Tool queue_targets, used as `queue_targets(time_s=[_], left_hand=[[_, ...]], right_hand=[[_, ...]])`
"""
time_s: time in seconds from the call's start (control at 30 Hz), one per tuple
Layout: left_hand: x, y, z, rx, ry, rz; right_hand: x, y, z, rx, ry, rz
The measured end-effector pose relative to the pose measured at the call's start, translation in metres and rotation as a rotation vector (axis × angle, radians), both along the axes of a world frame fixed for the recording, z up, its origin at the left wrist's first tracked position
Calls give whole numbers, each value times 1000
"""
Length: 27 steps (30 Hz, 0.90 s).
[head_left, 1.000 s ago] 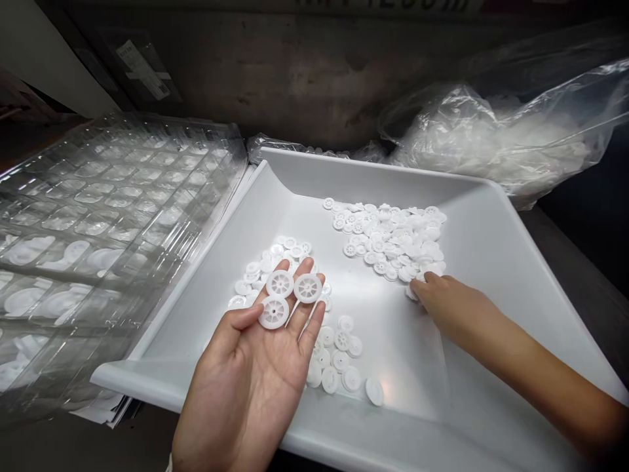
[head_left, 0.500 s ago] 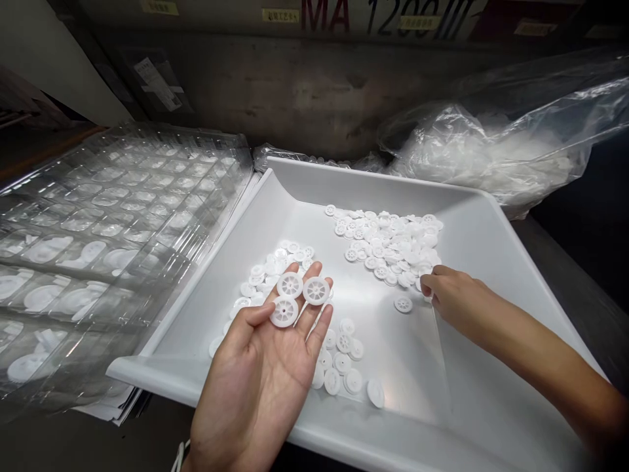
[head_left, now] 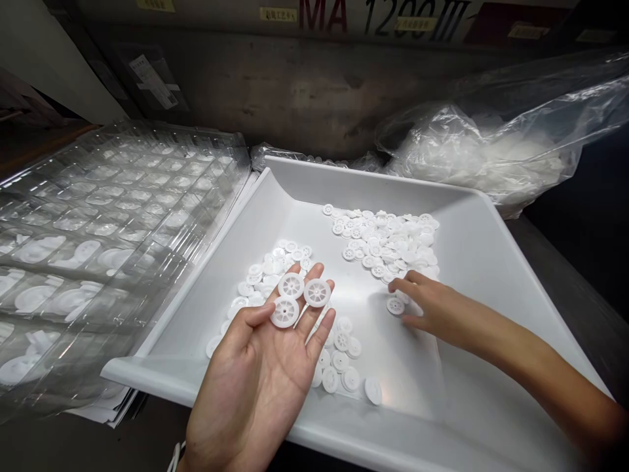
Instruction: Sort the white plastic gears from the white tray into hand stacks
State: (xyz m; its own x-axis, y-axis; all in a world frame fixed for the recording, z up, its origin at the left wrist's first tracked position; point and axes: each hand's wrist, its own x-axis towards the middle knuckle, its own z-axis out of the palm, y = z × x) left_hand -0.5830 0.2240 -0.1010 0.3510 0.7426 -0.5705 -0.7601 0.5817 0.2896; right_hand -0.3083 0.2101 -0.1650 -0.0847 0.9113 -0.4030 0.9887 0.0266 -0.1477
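My left hand (head_left: 263, 373) is palm up over the light grey tray (head_left: 457, 419). Three white plastic spoked wheels (head_left: 317, 292) rest on its fingers, and the thumb presses on the nearest one. To the right, my right hand (head_left: 432, 308) reaches down with fingers apart around a loose wheel (head_left: 395, 305) on the tray floor. A second white piece shows partly beneath those fingers; whether they touch it I cannot tell. Behind the right hand is a heap of small white wheels (head_left: 393, 239). More wheels (head_left: 268, 269) are piled behind my left hand, and several larger ones (head_left: 340, 360) lie beside it.
Clear plastic compartment trays (head_left: 105, 196) holding white parts stand on the left, on top of papers (head_left: 101, 406). A clear plastic bag (head_left: 491, 151) full of white parts lies behind the tray at right. A dark machine panel (head_left: 295, 85) with lettering rises at the back.
My right hand has moved left from the heap's edge, its fingers spreading around the loose wheel. The left hand keeps the same three wheels, nearly still. The view has shifted slightly.
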Motion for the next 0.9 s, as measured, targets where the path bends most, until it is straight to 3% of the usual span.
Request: queue_targets(time_s=[0.2, 0.47, 0.7, 0.9], left_hand=[[-1, 0, 2, -38, -29, 17], [0, 0, 1, 3, -31, -22], [-3, -1, 2, 16, -28, -38], [-1, -1, 2, 19, -78, -40]], right_hand=[[-15, 3, -4, -47, 108, -3], [-29, 0, 7, -116, 226, -9], [-38, 1, -3, -48, 289, 27], [-57, -3, 29, 29, 516, 68]])
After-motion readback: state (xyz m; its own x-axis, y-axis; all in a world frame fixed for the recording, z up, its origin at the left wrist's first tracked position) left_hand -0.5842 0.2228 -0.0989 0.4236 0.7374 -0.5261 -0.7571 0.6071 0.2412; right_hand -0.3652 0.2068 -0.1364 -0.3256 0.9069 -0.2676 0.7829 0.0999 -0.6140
